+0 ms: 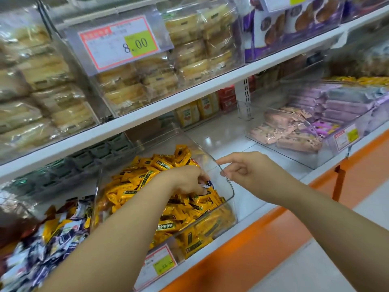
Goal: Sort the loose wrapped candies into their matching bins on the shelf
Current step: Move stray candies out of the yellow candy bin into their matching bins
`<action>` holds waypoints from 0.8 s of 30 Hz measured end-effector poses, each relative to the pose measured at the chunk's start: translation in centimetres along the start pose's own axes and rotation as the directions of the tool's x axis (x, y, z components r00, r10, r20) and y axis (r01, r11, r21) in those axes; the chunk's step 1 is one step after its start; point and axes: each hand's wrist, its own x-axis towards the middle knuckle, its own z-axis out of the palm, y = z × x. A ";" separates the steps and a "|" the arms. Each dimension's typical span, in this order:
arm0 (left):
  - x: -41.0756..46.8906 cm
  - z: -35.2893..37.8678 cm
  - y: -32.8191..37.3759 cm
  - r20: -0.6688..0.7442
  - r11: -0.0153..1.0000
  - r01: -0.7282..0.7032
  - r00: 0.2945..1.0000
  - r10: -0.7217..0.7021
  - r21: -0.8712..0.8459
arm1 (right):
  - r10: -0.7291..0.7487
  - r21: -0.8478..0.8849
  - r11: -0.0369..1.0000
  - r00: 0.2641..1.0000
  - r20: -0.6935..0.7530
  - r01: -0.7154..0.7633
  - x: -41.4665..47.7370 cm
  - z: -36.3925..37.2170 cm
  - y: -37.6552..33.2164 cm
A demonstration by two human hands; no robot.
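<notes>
A clear plastic bin [228, 187] on the lower shelf is heaped with yellow wrapped candies [134, 186]. My left hand [187, 180] reaches down into that heap and pinches a dark blue and white wrapped candy [207, 185] between its fingertips. My right hand [250, 169] hovers at the bin's right rim, index finger stretched out, the other fingers loosely curled, holding nothing. To the left, another bin holds mixed dark blue, white and yellow candies [52, 239].
A bin of pink and purple wrapped snacks [294, 135] stands at the right of the same shelf. Packaged breads [130, 89] fill the shelf above, behind a price tag [122, 42]. An orange ledge [263, 234] runs along the shelf front.
</notes>
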 end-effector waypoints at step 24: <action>-1.1 1.1 0.7 -0.091 0.983 -0.064 0.995 0.049 -0.172 | 0.021 0.038 0.999 0.999 -0.028 -0.020 0.2 0.2 -0.1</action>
